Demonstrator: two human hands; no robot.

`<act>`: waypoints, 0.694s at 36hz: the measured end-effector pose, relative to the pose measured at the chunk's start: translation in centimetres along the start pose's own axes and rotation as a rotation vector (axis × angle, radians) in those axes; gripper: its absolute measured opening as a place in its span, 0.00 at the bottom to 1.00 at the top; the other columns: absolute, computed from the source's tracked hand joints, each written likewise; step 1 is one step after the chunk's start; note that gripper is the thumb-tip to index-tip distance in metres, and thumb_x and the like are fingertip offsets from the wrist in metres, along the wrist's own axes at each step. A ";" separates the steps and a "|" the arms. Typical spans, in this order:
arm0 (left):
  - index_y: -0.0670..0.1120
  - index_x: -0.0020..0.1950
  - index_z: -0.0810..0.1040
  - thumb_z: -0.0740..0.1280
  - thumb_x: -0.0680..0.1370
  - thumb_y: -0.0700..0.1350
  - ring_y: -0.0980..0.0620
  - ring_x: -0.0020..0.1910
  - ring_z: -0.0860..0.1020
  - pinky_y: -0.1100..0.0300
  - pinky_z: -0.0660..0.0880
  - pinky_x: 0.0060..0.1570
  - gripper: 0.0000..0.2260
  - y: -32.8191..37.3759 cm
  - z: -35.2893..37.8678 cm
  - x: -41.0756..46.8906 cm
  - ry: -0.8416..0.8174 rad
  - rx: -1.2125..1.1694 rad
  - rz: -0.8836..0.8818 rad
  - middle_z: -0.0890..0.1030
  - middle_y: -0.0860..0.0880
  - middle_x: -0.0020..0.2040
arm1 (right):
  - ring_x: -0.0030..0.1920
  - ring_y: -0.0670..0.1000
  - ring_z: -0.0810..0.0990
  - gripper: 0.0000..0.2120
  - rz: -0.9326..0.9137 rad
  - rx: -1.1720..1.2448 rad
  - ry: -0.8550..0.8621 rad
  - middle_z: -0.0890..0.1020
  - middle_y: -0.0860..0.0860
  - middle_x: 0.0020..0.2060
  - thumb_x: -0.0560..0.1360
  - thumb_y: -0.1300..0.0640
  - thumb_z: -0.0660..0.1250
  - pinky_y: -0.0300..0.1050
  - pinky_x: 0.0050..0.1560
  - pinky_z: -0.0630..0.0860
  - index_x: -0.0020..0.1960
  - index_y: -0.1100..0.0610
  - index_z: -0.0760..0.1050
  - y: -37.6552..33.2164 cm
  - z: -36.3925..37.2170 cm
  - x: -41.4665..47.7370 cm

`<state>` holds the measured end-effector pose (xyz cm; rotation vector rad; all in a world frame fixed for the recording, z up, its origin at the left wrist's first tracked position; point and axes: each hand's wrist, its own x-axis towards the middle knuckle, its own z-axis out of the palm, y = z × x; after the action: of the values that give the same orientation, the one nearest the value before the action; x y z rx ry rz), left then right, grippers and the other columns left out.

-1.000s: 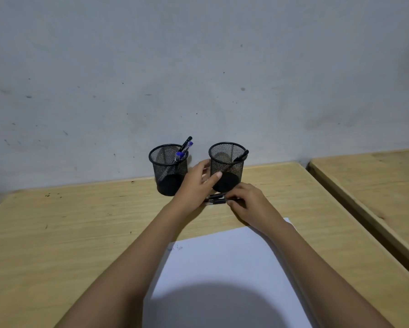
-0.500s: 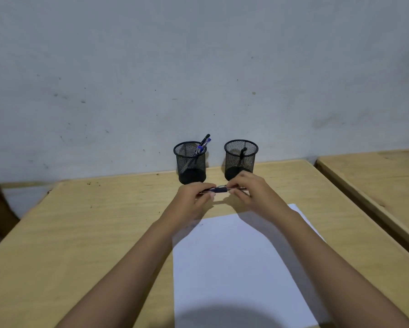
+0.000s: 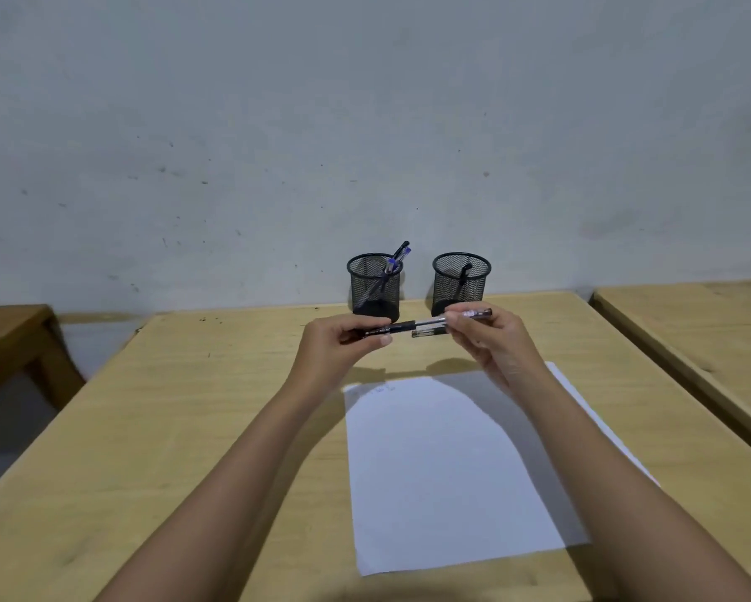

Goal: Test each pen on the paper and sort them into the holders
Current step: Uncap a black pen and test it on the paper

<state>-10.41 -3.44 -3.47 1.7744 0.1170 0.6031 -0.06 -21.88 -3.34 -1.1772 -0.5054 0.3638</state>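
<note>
Both my hands hold a dark pen level above the desk, in front of the holders. My left hand grips its left end, and my right hand pinches its right part, where the clear barrel sticks out past the fingers. A second pen lies on the desk just below it. The left black mesh holder has several pens with blue caps leaning in it. One black pen stands in the right mesh holder. A white sheet of paper lies under my forearms, with faint marks at its top left corner.
The wooden desk stands against a grey wall. A second desk sits close on the right, with a narrow gap between. Part of a brown wooden piece shows at the far left.
My hands have lifted a pen off the desk near the holders and brought it toward me, held level between them. The view has pulled back from the holders.
</note>
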 end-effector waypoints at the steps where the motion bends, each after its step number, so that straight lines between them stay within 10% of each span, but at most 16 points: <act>1: 0.46 0.47 0.84 0.75 0.68 0.37 0.57 0.42 0.82 0.67 0.76 0.48 0.10 0.2 0.1 -0.1 0.000 -0.004 -0.003 0.85 0.53 0.40 | 0.33 0.42 0.81 0.06 0.028 0.062 0.013 0.82 0.48 0.29 0.70 0.70 0.67 0.31 0.38 0.77 0.41 0.61 0.78 0.3 0.7 -0.1; 14: 0.44 0.50 0.83 0.71 0.72 0.37 0.54 0.36 0.82 0.62 0.79 0.44 0.08 0.8 -1.8 -1.1 -0.078 0.085 0.012 0.84 0.46 0.37 | 0.34 0.45 0.79 0.02 0.069 -0.003 -0.016 0.82 0.49 0.30 0.71 0.68 0.67 0.31 0.38 0.76 0.41 0.63 0.78 1.5 4.1 0.4; 20: 0.42 0.47 0.82 0.68 0.74 0.36 0.58 0.33 0.81 0.69 0.77 0.39 0.04 -1.2 -10.5 -1.7 0.195 0.052 -0.097 0.84 0.53 0.32 | 0.33 0.42 0.81 0.24 -0.054 0.137 0.228 0.83 0.48 0.30 0.42 0.47 0.83 0.29 0.38 0.76 0.33 0.58 0.82 -0.9 -3.2 -0.4; 25: 0.45 0.46 0.83 0.71 0.73 0.39 0.61 0.35 0.80 0.75 0.72 0.37 0.03 -3.1 -7.9 -1.6 0.102 0.240 -0.160 0.83 0.50 0.37 | 0.34 0.45 0.81 0.09 -0.052 -0.190 0.173 0.83 0.49 0.31 0.59 0.58 0.80 0.38 0.42 0.77 0.34 0.56 0.81 1.4 -0.7 -0.5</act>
<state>-14.67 3.79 -5.53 1.9426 0.4131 0.5822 -0.06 -22.18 -5.00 -1.3635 -0.4249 0.1692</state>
